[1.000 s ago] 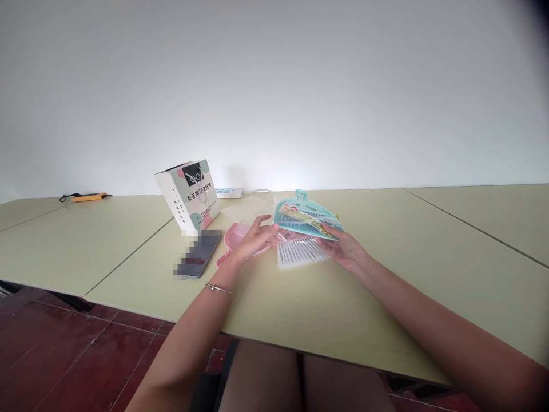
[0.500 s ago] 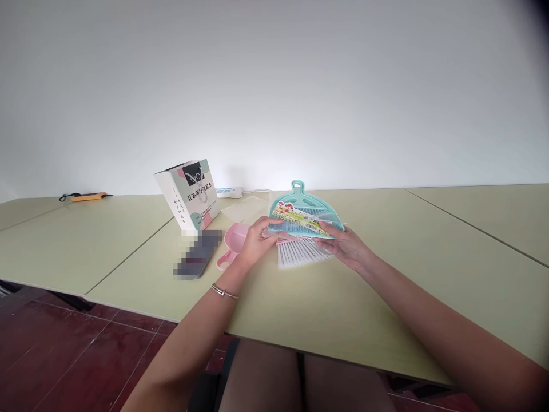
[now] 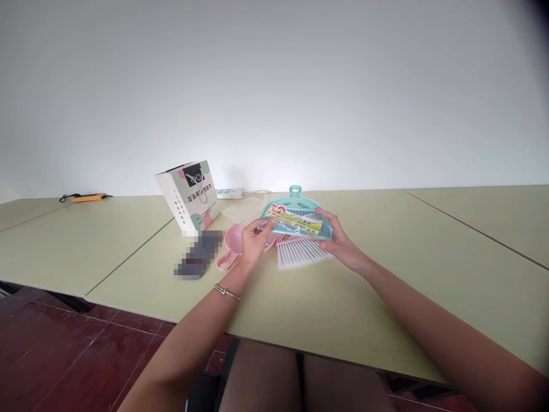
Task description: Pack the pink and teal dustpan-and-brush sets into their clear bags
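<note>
Both of my hands hold a teal mini dustpan [image 3: 295,207] in clear wrapping just above the table, its handle pointing away from me. My left hand [image 3: 254,243] pinches the wrapping at the pan's near left corner. My right hand [image 3: 338,240] grips the pan's right edge, thumb on top. A paper label [image 3: 294,221] runs across the front of the pan. Under the pan lies a pink brush with white bristles [image 3: 300,252] fanned toward me. A pink dustpan [image 3: 234,246] lies just left of my left hand.
A printed paper bag [image 3: 189,194] stands at the back left, with a blurred dark phone [image 3: 198,260] lying in front of it. A white power strip [image 3: 229,193] sits by the wall and an orange tool [image 3: 88,197] lies far left. The pale green table [image 3: 386,286] stretches right.
The teal dustpan has swung from tilted to nearly level and shifted left. My left hand went from open fingers beside it to pinching its wrapping. My right hand moved up onto the pan's right edge.
</note>
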The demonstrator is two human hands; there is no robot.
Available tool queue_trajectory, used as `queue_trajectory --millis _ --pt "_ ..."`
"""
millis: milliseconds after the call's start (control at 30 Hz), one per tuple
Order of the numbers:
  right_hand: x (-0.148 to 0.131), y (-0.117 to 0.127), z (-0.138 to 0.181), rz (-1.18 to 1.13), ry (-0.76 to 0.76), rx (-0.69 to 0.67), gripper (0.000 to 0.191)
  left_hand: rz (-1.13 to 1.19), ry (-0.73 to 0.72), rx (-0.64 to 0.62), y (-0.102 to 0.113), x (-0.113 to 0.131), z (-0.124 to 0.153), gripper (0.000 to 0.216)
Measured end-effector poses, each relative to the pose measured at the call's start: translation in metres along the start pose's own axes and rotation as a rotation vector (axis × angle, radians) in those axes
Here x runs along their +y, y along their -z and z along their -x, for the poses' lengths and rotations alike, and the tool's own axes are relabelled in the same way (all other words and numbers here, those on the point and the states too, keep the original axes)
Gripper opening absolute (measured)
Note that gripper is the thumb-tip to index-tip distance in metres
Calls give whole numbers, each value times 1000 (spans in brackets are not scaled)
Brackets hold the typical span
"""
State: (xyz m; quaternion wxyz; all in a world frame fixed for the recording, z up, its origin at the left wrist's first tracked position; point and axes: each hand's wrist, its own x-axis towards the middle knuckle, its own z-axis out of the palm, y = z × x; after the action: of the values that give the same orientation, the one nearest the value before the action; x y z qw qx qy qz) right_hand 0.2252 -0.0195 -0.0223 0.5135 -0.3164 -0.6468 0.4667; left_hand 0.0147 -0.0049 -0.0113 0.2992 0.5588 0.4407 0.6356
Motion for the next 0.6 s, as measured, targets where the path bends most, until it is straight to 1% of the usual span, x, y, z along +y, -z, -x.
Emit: queue_trajectory --millis 67,100,167,200,267,367,433,500,600 --pt "6 2 0 147 71 -46 98 29 45 8 1 2 -1 17" --pt "8 2 1 221 90 -52 102 44 65 10 1 3 -1 17" --pt "11 1 1 360 106 -18 102 63 87 7 2 4 -1 18" --pt "11 -1 2 406 111 15 97 69 86 7 2 5 -1 19" --pt "11 -5 2 425 122 88 79 71 72 10 2 5 -1 22" --pt "8 -10 2 360 142 172 47 55 50 28 2 6 0 27" --pt "6 -13 1 325 148 219 34 33 45 34 2 6 0 30" --pt "4 -16 0 308 131 262 31 22 44 30 2 5 -1 33" --pt "4 -19 -1 271 68 339 37 -2 28 17 0 1 -1 32"
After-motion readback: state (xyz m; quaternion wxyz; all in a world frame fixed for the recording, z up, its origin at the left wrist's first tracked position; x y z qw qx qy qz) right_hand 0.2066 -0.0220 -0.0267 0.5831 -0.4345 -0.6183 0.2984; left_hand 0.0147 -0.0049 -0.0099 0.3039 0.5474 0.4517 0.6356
